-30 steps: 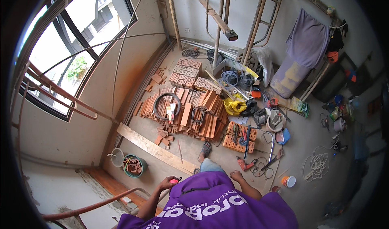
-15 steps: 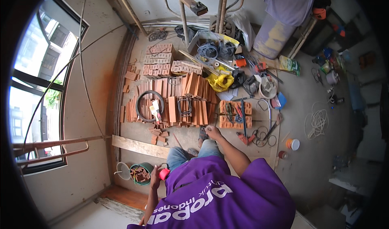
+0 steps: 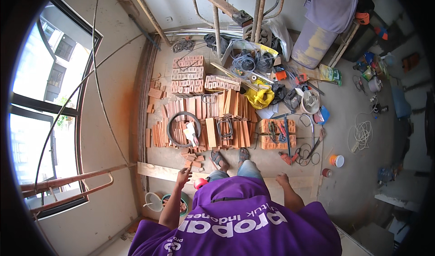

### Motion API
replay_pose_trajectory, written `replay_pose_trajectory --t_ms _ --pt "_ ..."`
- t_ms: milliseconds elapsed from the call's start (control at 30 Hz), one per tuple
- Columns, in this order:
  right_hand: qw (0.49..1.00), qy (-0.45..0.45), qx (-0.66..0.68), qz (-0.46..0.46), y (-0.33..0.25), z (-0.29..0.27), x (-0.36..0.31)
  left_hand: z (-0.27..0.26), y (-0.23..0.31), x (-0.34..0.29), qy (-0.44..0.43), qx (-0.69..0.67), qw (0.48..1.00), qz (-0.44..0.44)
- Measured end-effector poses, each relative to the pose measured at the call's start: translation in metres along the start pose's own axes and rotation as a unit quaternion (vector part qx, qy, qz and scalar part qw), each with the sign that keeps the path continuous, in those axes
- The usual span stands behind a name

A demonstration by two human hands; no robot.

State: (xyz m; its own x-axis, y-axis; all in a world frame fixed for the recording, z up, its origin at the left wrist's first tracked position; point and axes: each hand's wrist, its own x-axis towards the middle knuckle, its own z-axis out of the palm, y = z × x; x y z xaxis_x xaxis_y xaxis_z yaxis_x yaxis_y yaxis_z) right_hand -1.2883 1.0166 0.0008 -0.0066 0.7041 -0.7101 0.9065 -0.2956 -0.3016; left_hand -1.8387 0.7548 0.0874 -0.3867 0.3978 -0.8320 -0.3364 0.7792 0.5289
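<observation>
My left hand hangs out to the left of my body, its fingers loosely apart and nothing visible in them. A round red object sits at my left hip, close to that hand but apart from it. My right hand is out to the right, loosely curled, with no object showing in it. It lies over a pale plank on the floor. Ahead of my sandalled feet are rows of thin red brick tiles, with a black ring-shaped coil and a white brush-like tool on top.
Hollow bricks are stacked behind the tiles. A smaller brick stack carries tools at right. Buckets stand at left, one holding brick pieces. A wooden plank lies on the floor. Scaffold poles, cables and a yellow bag are farther off.
My right hand has drawn back from near my raised foot and swung right. My left hand has moved forward from beside the red object. Both feet now stand near the tiles.
</observation>
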Motion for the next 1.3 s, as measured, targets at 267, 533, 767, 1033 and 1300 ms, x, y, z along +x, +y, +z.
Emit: replay_pose_trajectory --t_ms 267,533,767,1033,1300 --pt "0.983 0.01 0.174 -0.057 -0.065 0.031 -0.033 -0.007 0.037 0.066 -0.063 0.039 0.997 0.01" --pt "0.975 -0.029 0.165 -0.148 -0.154 0.038 -0.11 -0.023 0.04 0.071 -0.062 0.057 0.996 -0.006" --pt "0.982 -0.07 0.175 0.01 -0.105 0.026 -0.131 -0.049 0.021 0.08 -0.034 0.045 0.998 -0.013" --pt "0.981 -0.099 0.16 0.042 -0.116 0.013 -0.144 -0.042 0.007 0.095 -0.027 0.075 0.997 -0.014" --pt "0.985 -0.1 -0.123 0.064 -0.164 0.033 -0.123 -0.016 0.029 0.111 -0.078 0.056 0.995 0.026"
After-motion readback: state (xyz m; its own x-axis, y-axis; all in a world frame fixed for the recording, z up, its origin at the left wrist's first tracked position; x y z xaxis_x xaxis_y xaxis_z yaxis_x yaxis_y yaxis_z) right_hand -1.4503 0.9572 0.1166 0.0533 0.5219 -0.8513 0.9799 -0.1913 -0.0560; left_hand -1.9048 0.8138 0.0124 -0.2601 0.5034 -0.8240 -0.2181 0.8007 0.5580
